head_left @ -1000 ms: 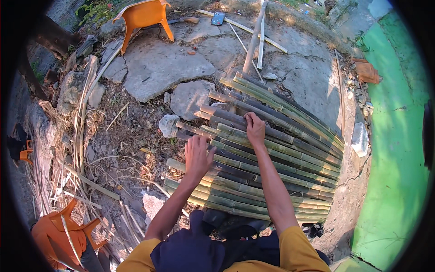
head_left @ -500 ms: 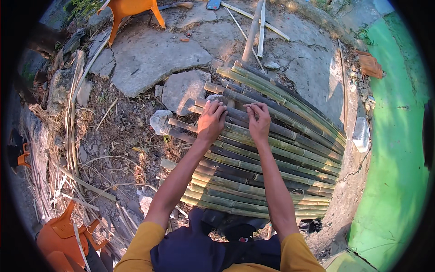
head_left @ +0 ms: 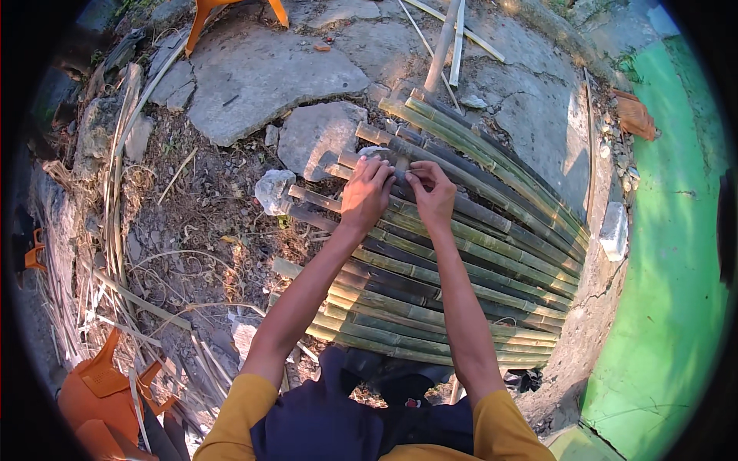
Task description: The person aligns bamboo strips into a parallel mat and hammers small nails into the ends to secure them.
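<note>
A panel of green and dark bamboo slats lies on the ground in front of me, its slats side by side and running from left to right. Both arms reach out over it in yellow sleeves. My left hand and my right hand meet near the panel's far left end. Their fingertips are curled together on one dark slat, pinching at a spot between them. What exactly sits under the fingertips is hidden.
Flat grey stones and a white rock lie left of the panel. Loose bamboo strips pile at the left, orange plastic chairs at top and bottom left. Poles lie beyond; a green surface runs along the right.
My left hand has moved up and right from the middle slats to join my right hand. Both hands now sit farther out, fingertips together on one slat.
</note>
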`<state>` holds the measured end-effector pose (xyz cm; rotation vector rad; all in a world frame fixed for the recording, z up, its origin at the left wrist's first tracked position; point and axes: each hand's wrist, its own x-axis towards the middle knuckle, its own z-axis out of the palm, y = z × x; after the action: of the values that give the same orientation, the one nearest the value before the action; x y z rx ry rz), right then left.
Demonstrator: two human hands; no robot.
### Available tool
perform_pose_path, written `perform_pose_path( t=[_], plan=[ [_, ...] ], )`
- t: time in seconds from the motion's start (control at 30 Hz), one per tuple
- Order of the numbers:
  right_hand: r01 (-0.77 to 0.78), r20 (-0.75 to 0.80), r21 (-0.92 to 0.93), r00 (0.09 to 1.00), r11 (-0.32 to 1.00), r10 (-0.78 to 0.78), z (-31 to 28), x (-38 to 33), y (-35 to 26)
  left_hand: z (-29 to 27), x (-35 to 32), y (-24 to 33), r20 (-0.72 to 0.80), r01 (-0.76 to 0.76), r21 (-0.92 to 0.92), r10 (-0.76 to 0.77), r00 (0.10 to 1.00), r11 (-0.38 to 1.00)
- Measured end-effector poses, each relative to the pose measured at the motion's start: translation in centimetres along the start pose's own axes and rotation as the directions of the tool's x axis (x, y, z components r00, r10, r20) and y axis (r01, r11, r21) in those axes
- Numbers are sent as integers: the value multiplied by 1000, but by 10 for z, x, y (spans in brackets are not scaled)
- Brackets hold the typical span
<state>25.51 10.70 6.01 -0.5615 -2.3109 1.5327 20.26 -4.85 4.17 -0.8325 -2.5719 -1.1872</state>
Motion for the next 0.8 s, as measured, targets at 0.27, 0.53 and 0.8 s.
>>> perform_pose_path(
  t=[0.27,0.53,0.8],
  plan=[
    [36,5,-32,999,999,-36,0,0,-1,1,-1,2,7,7,-6,-7,1000,1000],
    [224,15,-131,974,966,-224,2,1,0,3,0,-1,0,-13,13,13,1000,1000],
    [280,6,-207,958,937,-285,2,0,1,0,2,0,6,28,-65,-27,1000,998]
  ],
)
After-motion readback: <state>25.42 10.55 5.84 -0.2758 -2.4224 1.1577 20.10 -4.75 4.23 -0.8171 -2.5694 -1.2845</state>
